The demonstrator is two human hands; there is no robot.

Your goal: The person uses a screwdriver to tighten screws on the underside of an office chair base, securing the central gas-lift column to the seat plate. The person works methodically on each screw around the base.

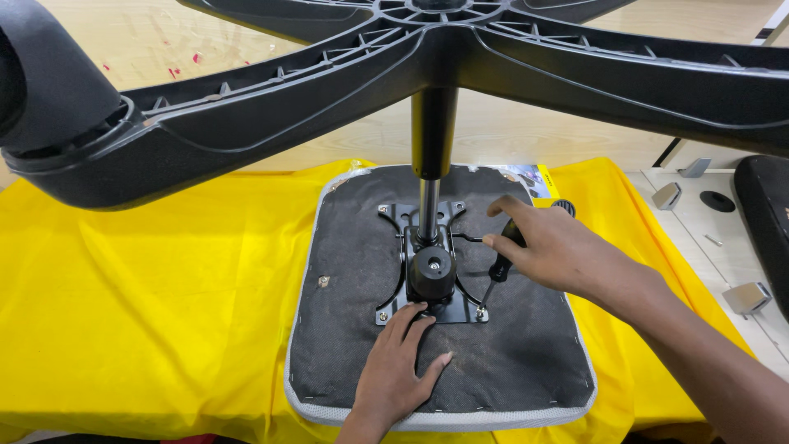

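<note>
My right hand [559,247] is clamped around the black-handled screwdriver [501,261], its tip set on a screw at the right front corner of the black metal mounting plate [393,308]. My left hand [399,366] lies flat and open on the upturned grey fabric-covered seat pad [353,329], fingertips touching the plate's front edge. The seat pad rests on a yellow cloth [164,312]. The black five-arm plastic base [460,57] stands overhead on the gas column [431,156].
</note>
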